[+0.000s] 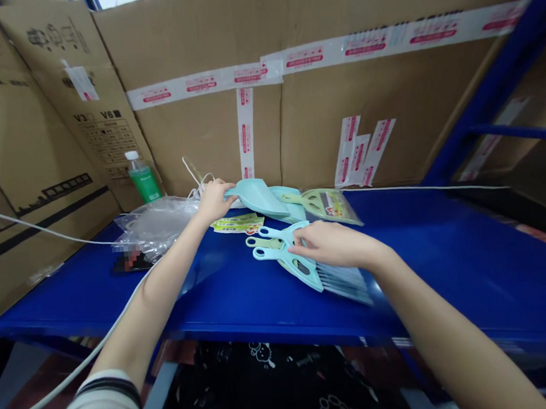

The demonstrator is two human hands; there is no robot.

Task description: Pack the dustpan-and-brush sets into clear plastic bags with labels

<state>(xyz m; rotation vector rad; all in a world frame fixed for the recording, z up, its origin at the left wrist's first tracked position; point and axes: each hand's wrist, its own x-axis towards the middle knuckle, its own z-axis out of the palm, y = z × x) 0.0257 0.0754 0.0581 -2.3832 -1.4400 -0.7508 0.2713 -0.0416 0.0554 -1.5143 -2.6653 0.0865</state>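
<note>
My left hand (214, 199) reaches to the back of the blue shelf (445, 261) and grips the handle end of a light blue dustpan (258, 199). My right hand (332, 244) rests on a small pile of light blue hand brushes (296, 262) with looped handles, its fingers on their handles. A green brush and dustpan set in a clear packet (324, 204) lies just behind them. A yellow printed label card (237, 223) lies between my hands.
Crumpled clear plastic bags (155, 225) lie at the left of the shelf, with a green bottle (143, 177) behind. Taped cardboard boxes (340, 100) wall the back and left. A white cable (60, 238) runs across the left side. A blue rack post (493, 83) rises at right.
</note>
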